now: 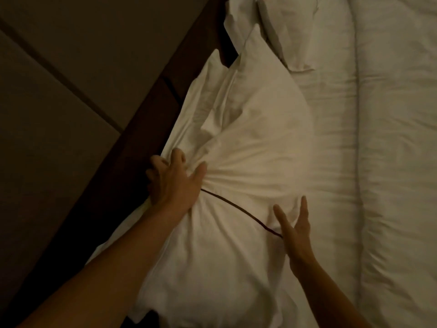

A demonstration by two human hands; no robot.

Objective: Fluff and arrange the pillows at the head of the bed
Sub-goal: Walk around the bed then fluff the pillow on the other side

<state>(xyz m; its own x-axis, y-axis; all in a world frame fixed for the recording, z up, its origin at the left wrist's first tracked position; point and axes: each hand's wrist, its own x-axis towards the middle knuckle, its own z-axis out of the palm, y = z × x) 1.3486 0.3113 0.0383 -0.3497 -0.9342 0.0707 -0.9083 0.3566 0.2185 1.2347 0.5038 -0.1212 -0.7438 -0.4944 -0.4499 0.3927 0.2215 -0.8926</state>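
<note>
The left hand (173, 181) bunches the white pillow (248, 150) against the dark headboard (151, 114); the right hand (295, 228), fingers spread, rests beside the duvet (390, 162).

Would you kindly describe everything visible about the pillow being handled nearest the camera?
The near pillow is white, soft-looking and heavily creased, lying on the bed beside the dark headboard. A thin dark line of piping curves across it. The left hand grips a bunch of its fabric, with folds radiating from there; the right hand is open at its right edge.
</note>
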